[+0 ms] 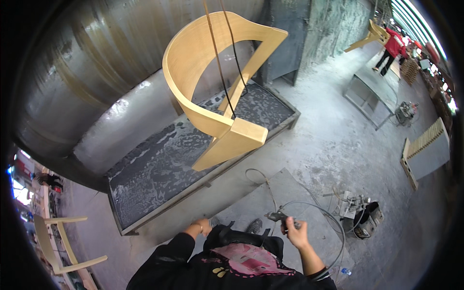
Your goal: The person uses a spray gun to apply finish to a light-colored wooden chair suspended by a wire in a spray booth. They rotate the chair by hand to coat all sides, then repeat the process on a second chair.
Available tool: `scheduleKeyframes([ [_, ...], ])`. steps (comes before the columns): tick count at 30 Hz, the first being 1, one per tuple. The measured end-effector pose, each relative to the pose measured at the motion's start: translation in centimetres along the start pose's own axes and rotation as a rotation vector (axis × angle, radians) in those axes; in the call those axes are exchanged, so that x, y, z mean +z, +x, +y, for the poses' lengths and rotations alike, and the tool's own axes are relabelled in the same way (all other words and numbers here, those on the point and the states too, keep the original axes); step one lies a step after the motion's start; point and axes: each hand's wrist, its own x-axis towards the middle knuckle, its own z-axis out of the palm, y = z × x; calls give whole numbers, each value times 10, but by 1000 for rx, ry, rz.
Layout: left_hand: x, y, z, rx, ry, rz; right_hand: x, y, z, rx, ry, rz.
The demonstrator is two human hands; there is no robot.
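My right hand point(296, 233) is closed round the grip of a spray gun point(276, 216), with its nozzle pointing left. A grey hose point(341, 232) curves away from the gun. Low by my waist hangs my left hand point(205, 226), a thin band on its wrist; its fingers are too small and partly hidden to read. Ahead of both hands, a pale wooden chair frame point(186, 79) with a curved backrest hangs tilted from cords point(215, 48). Neither hand touches it.
Under the chair frame lies a long metal trough point(203, 186) of dark, foamy liquid, below a wet metal wall point(121, 63). Pump equipment point(355, 208) with hoses stands right. Another chair frame point(63, 241) is at lower left. A person in red point(394, 46) stands far right beyond a metal table point(369, 92).
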Motion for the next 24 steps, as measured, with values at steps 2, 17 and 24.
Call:
scheduleKeyframes([
  [2,61,-8,-31,-79,-521,21,22,18,6,9,-10,-44],
  [17,252,-72,-55,27,-1610,511,151,-62,-57,-197,-333,-772],
  [24,363,-110,-92,-88,-822,636,257,-178,-50,-251,-502,-1029],
])
